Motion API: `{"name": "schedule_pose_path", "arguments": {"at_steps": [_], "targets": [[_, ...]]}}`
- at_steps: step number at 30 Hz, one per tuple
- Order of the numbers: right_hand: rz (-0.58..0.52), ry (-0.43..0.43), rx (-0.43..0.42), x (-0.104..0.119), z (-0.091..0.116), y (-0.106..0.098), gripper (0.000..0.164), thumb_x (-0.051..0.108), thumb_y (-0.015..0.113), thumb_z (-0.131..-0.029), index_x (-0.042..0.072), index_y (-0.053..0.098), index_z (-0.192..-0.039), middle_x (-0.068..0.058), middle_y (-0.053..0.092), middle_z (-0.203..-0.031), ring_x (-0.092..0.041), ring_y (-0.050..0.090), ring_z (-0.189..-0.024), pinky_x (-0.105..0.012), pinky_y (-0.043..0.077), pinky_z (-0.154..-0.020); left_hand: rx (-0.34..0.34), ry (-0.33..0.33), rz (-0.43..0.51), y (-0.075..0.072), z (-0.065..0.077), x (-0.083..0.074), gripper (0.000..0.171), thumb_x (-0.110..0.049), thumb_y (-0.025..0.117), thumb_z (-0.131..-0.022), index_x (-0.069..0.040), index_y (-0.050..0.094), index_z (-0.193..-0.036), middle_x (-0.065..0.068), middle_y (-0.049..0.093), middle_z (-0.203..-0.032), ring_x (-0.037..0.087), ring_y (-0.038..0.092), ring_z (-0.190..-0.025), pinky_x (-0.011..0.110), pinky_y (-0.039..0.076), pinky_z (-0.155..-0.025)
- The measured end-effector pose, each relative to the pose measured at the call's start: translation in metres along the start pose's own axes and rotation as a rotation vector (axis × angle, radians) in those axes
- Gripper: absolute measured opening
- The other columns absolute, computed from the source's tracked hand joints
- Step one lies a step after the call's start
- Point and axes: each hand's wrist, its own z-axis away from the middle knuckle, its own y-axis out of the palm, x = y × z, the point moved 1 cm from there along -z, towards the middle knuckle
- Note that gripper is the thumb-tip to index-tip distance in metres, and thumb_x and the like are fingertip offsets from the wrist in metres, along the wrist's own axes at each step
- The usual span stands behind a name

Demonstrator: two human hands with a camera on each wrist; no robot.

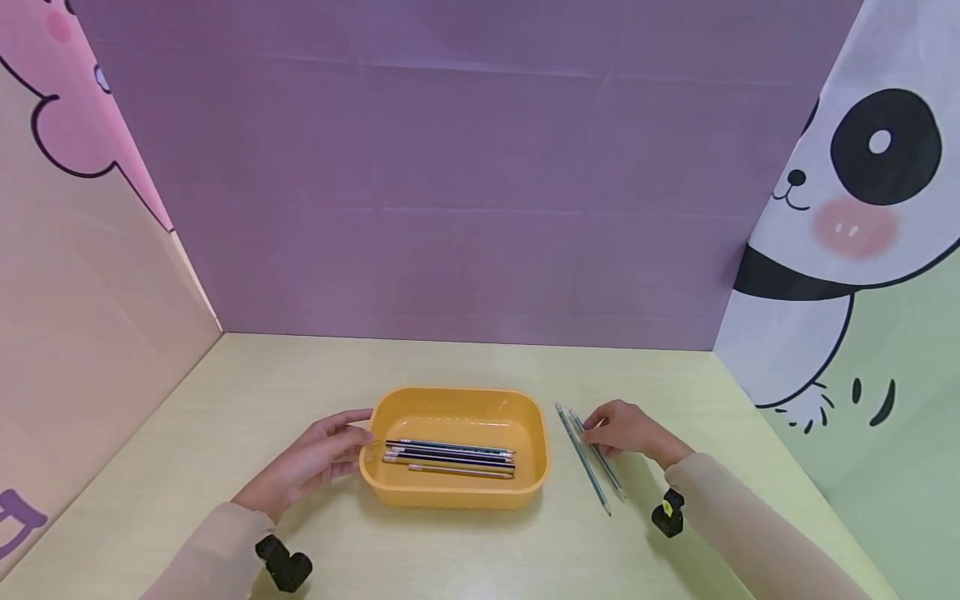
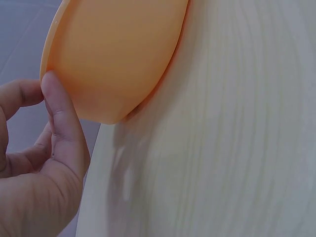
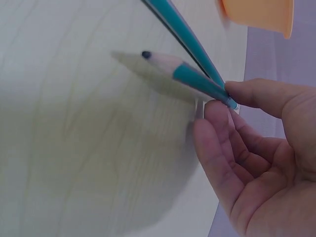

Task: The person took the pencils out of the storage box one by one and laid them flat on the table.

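From my end of the link, I've got the left grip [image 1: 307,462], a person's bare hand, pinching the yellow tray [image 1: 453,498] at its left end, with the thumb against the wall right by the rim. Over on the right side, the right grip [image 1: 633,433] is closed on a teal pencil [image 1: 612,478], pinching it between thumb and fingers toward the end away from the point; my right wrist feed shows the dark tip nicely. A second pencil [image 1: 583,461] sits just beside it, on the side toward the tray, both slanting the same way with their tips toward the near edge. I honestly can't tell if the thumb is touching that second one too. The tray sits on the pale wood bench [image 1: 480,562] about midway between the two hands, and inside it I can see a bunch of dark pencils [image 1: 450,457] lying roughly side by side along its length, plus a gold one [image 1: 461,472] nearest me. They're packed too tight for me to count. Both sleeves are light, with a black gadget [image 1: 283,563] at the left wrist and another [image 1: 667,512] at the right. Behind it all is a purple wall [image 1: 480,167], with a cartoon panda [image 1: 855,229] on the right-hand panel.
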Motion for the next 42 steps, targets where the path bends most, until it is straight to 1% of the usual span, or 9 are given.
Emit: {"name": "schedule_pose_path", "arguments": {"at_steps": [7, 17, 21, 25, 32, 36, 42], "targets": [[-0.006, -0.001, 0.005, 0.0, 0.0, -0.004, 0.021, 0.018, 0.072, -0.093, 0.0, 0.069, -0.104, -0.003, 0.066, -0.075, -0.014, 0.062, -0.065, -0.03, 0.057, -0.064, -0.004, -0.004, -0.005, 0.001, -0.001, -0.001, 0.065, -0.016, 0.063, -0.099, 0.005, 0.032, -0.152, 0.015, 0.063, -0.113, 0.019, 0.065, -0.092, 0.028, 0.058, -0.079], [-0.012, -0.016, 0.02, 0.002, 0.0, -0.006, 0.019, 0.017, 0.07, -0.093, 0.001, 0.069, -0.104, -0.003, 0.065, -0.074, -0.014, 0.059, -0.065, -0.029, 0.055, -0.063, -0.008, -0.002, -0.003, 0.0, -0.001, 0.0, 0.065, -0.016, 0.063, -0.098, 0.005, 0.033, -0.151, 0.014, 0.064, -0.113, 0.019, 0.065, -0.093, 0.028, 0.058, -0.08], [-0.016, -0.035, 0.027, 0.007, 0.002, -0.009, 0.019, 0.017, 0.07, -0.093, 0.001, 0.069, -0.104, -0.005, 0.065, -0.075, -0.017, 0.059, -0.067, -0.03, 0.056, -0.064, -0.001, 0.001, -0.005, 0.001, -0.001, 0.0, 0.065, -0.017, 0.063, -0.098, 0.005, 0.032, -0.151, 0.014, 0.063, -0.114, 0.019, 0.066, -0.094, 0.028, 0.058, -0.08], [-0.022, -0.049, 0.03, 0.013, 0.004, -0.013, 0.022, 0.018, 0.07, -0.094, 0.0, 0.068, -0.107, -0.008, 0.066, -0.079, -0.019, 0.059, -0.07, -0.032, 0.056, -0.065, 0.004, 0.004, 0.0, 0.002, -0.001, 0.0, 0.066, -0.016, 0.062, -0.099, 0.005, 0.031, -0.152, 0.014, 0.063, -0.114, 0.018, 0.066, -0.093, 0.028, 0.058, -0.08], [-0.03, -0.071, 0.032, 0.023, 0.002, -0.021, 0.025, 0.019, 0.069, -0.096, 0.0, 0.067, -0.111, -0.012, 0.067, -0.086, -0.019, 0.06, -0.073, -0.032, 0.057, -0.068, 0.015, 0.012, 0.004, 0.003, 0.0, 0.0, 0.067, -0.016, 0.062, -0.099, 0.007, 0.028, -0.152, 0.014, 0.063, -0.113, 0.018, 0.066, -0.092, 0.029, 0.058, -0.079], [-0.039, -0.095, 0.035, 0.03, 0.001, -0.026, 0.023, 0.018, 0.068, -0.096, 0.0, 0.068, -0.11, -0.014, 0.068, -0.088, -0.021, 0.061, -0.073, -0.032, 0.057, -0.068, 0.005, 0.004, 0.003, 0.002, 0.0, 0.001, 0.066, -0.015, 0.062, -0.099, 0.007, 0.029, -0.152, 0.015, 0.063, -0.113, 0.019, 0.066, -0.092, 0.028, 0.058, -0.079], [-0.023, -0.13, 0.036, 0.04, -0.002, -0.031, 0.024, 0.019, 0.068, -0.095, 0.0, 0.068, -0.111, -0.014, 0.068, -0.09, -0.023, 0.063, -0.076, -0.032, 0.058, -0.069, -0.008, -0.005, 0.001, 0.001, 0.0, 0.0, 0.065, -0.015, 0.062, -0.098, 0.006, 0.031, -0.151, 0.016, 0.062, -0.114, 0.019, 0.066, -0.093, 0.028, 0.058, -0.08]]}}
